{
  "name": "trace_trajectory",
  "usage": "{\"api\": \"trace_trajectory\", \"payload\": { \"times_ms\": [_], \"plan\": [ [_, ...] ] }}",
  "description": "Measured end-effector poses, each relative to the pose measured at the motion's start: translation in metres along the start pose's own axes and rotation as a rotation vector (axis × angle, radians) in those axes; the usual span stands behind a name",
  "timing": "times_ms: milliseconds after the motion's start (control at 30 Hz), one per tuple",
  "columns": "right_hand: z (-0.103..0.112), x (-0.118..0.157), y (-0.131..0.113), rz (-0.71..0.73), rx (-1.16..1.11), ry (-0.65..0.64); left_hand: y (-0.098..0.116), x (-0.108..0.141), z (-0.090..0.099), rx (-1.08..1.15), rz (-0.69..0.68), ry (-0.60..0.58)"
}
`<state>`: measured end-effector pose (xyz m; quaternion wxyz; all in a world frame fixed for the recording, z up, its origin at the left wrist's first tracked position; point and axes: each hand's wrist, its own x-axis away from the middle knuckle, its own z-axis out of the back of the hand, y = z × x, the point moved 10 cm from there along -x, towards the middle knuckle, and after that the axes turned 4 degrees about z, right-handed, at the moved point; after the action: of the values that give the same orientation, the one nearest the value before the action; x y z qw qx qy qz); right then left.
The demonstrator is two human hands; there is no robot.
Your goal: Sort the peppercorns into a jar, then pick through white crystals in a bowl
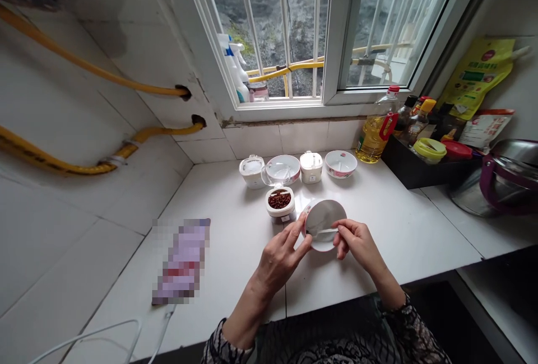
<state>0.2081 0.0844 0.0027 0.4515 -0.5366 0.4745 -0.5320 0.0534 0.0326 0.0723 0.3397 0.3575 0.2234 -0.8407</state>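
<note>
My left hand (282, 253) grips the left rim of a white bowl (323, 210), which is tilted on the white tiled counter. In my right hand (355, 239) is the handle of a small white spoon (323, 233), pinched between the fingers, with its head inside the bowl near the left side. Just behind my left hand stands an open jar of reddish-brown grains (280, 200), its clear lid raised. What lies in the bowl, if anything, is too small to make out.
Behind are a white jar (252, 171), another jar (311, 167) and two bowls (283, 169) (341, 164). An oil bottle (372, 137), a black condiment box (403, 165) and a metal pot (474, 185) stand right. A blurred purple object (182, 263) with a cable lies left.
</note>
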Motion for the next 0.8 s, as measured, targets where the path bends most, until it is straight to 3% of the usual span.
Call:
{"api": "trace_trajectory", "payload": {
  "times_ms": [367, 800],
  "plan": [
    [-0.008, -0.005, 0.009, -0.037, -0.394, 0.086, 0.004, -0.002, 0.003, 0.016, -0.032, 0.005],
    [0.011, -0.001, -0.035, 0.093, -0.338, 0.149, -0.026, 0.004, -0.011, 0.155, 0.278, -0.021]
  ]
}}
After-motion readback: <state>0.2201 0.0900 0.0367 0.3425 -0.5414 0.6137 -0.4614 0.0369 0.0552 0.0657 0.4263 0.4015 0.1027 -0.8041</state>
